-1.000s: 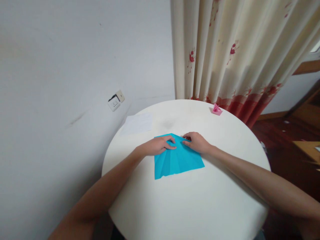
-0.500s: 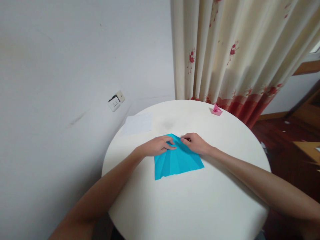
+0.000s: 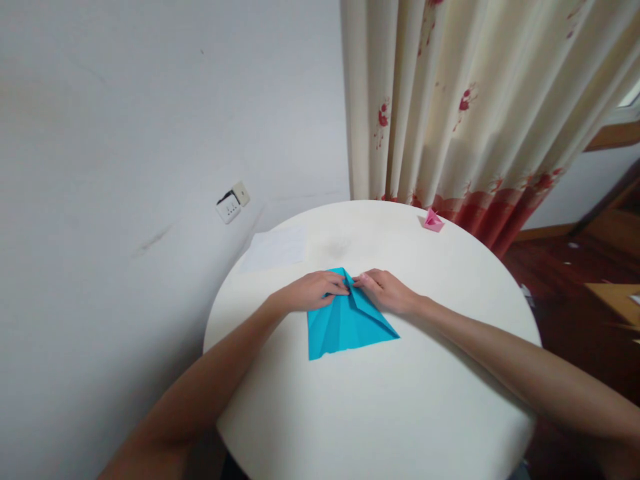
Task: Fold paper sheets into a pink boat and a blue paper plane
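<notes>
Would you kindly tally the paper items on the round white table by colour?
Blue, creased paper sheet under both hands: 1
Pink, small folded paper figure by the curtain: 1
White, flat paper sheet near the wall: 1
Total: 3

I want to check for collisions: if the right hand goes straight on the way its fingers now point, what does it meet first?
The right hand points across the blue paper, so it would probably meet the left hand first; their fingertips are already almost touching at the paper's top corner.
</notes>
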`<state>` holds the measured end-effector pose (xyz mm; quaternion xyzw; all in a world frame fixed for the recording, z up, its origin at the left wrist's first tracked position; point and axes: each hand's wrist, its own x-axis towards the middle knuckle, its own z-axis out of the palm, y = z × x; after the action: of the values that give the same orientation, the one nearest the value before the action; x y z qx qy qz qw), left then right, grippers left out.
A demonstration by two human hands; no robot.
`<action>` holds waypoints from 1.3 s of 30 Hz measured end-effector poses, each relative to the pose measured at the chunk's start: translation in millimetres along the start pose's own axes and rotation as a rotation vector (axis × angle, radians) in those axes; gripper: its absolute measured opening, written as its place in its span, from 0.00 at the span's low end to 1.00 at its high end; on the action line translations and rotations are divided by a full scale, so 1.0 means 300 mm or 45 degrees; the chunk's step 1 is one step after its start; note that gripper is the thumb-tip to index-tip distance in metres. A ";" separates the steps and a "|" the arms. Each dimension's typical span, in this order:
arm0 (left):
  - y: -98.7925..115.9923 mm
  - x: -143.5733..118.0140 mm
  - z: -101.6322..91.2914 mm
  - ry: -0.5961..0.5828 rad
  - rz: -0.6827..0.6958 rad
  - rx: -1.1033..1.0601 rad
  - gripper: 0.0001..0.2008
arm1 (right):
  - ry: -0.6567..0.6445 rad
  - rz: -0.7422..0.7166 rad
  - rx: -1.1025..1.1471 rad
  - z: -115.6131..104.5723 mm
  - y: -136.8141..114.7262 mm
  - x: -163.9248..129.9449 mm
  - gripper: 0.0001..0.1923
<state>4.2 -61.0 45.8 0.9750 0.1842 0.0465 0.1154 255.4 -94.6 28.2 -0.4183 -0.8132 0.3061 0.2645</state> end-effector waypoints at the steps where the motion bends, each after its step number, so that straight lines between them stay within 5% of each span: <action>1: -0.002 0.000 0.000 0.000 -0.010 0.001 0.19 | -0.003 -0.023 -0.003 0.001 0.000 0.000 0.33; 26: -0.004 -0.016 -0.012 -0.013 -0.034 -0.072 0.22 | -0.113 -0.274 -0.410 0.024 0.024 -0.003 0.30; 36: -0.027 -0.003 0.058 0.201 -0.253 -0.001 0.21 | -0.175 -0.298 -0.501 0.017 0.020 -0.008 0.28; 39: -0.022 0.008 0.081 0.157 -0.263 0.092 0.22 | -0.193 -0.316 -0.521 0.015 0.019 -0.008 0.29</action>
<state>7.3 -59.3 20.9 0.9496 0.2920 0.0875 0.0729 256.5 -95.2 20.6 -0.3360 -0.9209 0.1307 0.1481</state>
